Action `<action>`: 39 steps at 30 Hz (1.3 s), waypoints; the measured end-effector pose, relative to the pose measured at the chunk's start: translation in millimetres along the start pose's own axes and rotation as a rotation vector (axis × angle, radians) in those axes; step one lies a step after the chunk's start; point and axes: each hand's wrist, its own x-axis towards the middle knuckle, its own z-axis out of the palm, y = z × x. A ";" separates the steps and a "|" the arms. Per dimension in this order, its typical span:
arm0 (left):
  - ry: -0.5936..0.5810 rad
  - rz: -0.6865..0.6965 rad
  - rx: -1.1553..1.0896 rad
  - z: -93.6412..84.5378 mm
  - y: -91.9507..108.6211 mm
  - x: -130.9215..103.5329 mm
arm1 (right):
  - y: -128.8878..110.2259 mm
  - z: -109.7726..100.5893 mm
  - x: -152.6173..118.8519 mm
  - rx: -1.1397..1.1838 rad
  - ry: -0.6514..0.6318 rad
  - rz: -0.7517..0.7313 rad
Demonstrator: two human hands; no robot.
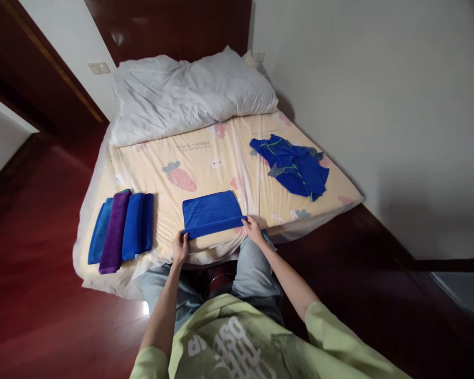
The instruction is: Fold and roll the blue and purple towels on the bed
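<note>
A blue cloth (211, 209) lies spread on the bed near its front edge, with its near edge folded over into a narrow strip. My left hand (180, 246) pinches the left end of that strip. At the strip's right end, my right hand (253, 230) grips the other corner between thumb and fingers. To the left, several rolled or folded cloths lie side by side: a teal one (100, 231), a purple one (115, 231) on top, and blue ones (133, 226). A crumpled blue garment (294, 166) with green seams rests at the right.
The bed's patterned sheet (217, 152) is wrinkled under a clear cover. A large white pillow or quilt (189, 97) lies across the far end. White walls (371, 105) stand to the right, and dark red floor (35, 237) shows at the left.
</note>
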 end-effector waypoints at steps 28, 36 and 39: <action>0.131 -0.113 -0.019 7.4 -1.9 4.7 | 2.2 5.8 5.4 0.044 0.101 0.085; 0.141 -0.150 -0.017 8.7 1.1 4.1 | 2.3 9.2 6.1 0.033 0.144 0.113; 0.148 -0.142 -0.021 10.6 2.6 2.2 | 0.7 10.7 5.1 0.005 0.152 0.112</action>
